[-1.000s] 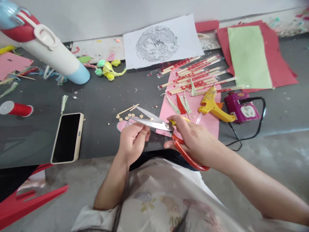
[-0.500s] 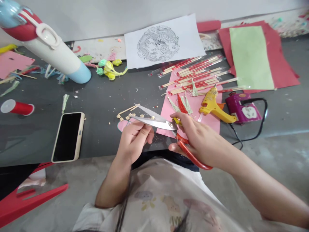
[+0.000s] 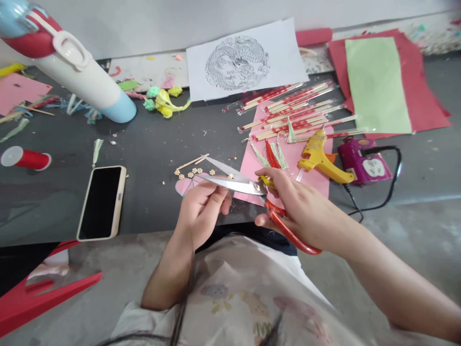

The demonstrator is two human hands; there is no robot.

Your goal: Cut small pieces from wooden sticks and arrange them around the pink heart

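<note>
My right hand (image 3: 298,209) grips red-handled scissors (image 3: 248,187) whose blades are slightly apart and point left over the table's front edge. My left hand (image 3: 201,211) is curled in a pinch right under the blades, holding something too small to make out. Just beyond the blades lie small cut stick pieces and little flower shapes (image 3: 192,170) on the dark table (image 3: 151,144).
A phone (image 3: 101,202) lies at front left. A pink sheet (image 3: 288,163) carries tassels, a yellow glue gun (image 3: 319,154) and wrapped sticks (image 3: 291,110). A purple power socket (image 3: 363,161), dragon drawing (image 3: 241,60), red and green papers (image 3: 378,81), bottle (image 3: 68,62) and red spool (image 3: 25,158) stand around.
Both hands and the scissors have shifted slightly to the right; the blades stay slightly apart over the left fingers.
</note>
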